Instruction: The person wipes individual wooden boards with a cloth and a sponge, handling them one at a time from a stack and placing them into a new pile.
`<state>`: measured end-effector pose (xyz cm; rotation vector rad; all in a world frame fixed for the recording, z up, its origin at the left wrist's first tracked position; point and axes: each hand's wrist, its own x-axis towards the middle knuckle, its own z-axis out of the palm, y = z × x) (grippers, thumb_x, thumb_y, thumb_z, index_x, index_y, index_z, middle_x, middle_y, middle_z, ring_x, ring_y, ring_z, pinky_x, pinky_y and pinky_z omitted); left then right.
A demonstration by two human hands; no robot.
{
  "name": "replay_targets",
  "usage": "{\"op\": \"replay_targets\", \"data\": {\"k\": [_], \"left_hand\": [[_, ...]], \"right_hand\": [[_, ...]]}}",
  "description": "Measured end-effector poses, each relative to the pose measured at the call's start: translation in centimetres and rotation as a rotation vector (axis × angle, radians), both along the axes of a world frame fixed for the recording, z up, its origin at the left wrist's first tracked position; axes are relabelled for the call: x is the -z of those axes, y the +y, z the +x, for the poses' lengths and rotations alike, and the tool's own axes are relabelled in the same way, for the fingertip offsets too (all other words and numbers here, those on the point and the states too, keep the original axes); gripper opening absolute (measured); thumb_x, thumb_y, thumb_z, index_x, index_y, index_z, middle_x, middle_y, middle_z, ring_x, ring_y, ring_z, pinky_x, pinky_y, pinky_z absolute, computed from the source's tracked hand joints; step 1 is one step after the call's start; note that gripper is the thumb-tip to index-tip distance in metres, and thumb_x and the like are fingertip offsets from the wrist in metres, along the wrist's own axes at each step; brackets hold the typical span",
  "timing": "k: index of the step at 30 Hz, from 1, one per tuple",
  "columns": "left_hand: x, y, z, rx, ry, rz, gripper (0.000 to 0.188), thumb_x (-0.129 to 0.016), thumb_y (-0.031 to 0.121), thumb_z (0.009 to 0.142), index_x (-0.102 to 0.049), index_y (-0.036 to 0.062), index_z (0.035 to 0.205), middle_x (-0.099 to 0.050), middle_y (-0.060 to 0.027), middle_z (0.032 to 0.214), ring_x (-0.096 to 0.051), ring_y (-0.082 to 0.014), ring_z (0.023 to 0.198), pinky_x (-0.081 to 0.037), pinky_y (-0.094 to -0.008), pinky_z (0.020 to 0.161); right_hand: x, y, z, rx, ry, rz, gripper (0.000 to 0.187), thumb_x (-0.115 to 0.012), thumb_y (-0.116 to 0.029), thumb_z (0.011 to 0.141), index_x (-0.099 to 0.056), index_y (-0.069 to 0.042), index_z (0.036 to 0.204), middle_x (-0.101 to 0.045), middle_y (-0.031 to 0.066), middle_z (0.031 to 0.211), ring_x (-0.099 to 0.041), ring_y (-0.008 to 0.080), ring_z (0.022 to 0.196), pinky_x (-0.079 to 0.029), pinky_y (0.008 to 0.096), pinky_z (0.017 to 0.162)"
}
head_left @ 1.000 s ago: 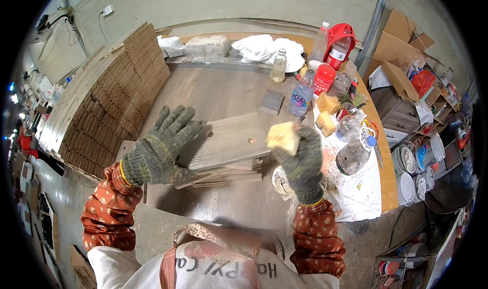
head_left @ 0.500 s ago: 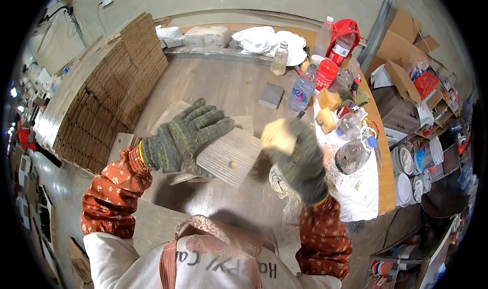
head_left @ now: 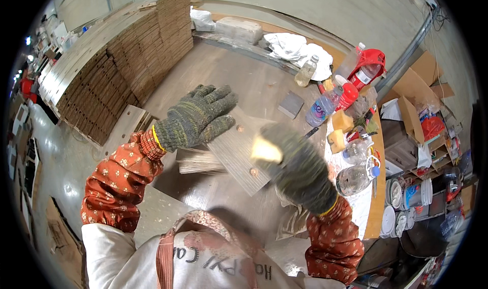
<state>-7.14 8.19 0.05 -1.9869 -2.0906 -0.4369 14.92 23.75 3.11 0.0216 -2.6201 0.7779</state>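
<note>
The gloved left hand [head_left: 195,119] lies flat, fingers spread, on a board [head_left: 239,154] while the blurred right hand [head_left: 295,167] grips a yellow sponge [head_left: 266,150].

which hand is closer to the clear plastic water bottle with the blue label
Right. The right hand, holding a yellow sponge, is just left of the clear plastic water bottle; the left hand is farther left, on the grey wooden board.
</note>
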Motion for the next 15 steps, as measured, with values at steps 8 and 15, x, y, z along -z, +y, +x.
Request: {"op": "replay_targets", "data": {"k": [8,15], "left_hand": [[0.9,-0.3,0.0,-0.052,-0.032,0.076,0.042,-0.054,0.024,0.094,-0.052,0.0047,0.131,-0.048,-0.0153,0.140,-0.045,-0.0351,0.130,-0.032,-0.0481,0.110],[1.7,0.2,-0.1,-0.074,-0.216,0.321,0.045,-0.057,0.012,0.091,-0.048,0.0025,0.134,-0.056,-0.0213,0.127,-0.057,-0.0370,0.114,-0.046,-0.0434,0.097]], "right_hand": [[-0.4,-0.4,-1.2,-0.107,0.098,0.030,0.035,-0.069,-0.014,0.080,-0.060,-0.003,0.112,-0.061,0.0176,0.113,-0.060,0.0323,0.102,-0.050,0.0420,0.091],[-0.2,-0.5,-3.4,-0.211,0.073,0.167,0.043,-0.071,-0.019,0.083,-0.058,-0.002,0.120,-0.060,0.0184,0.118,-0.060,0.0325,0.110,-0.047,0.0401,0.096]]}}
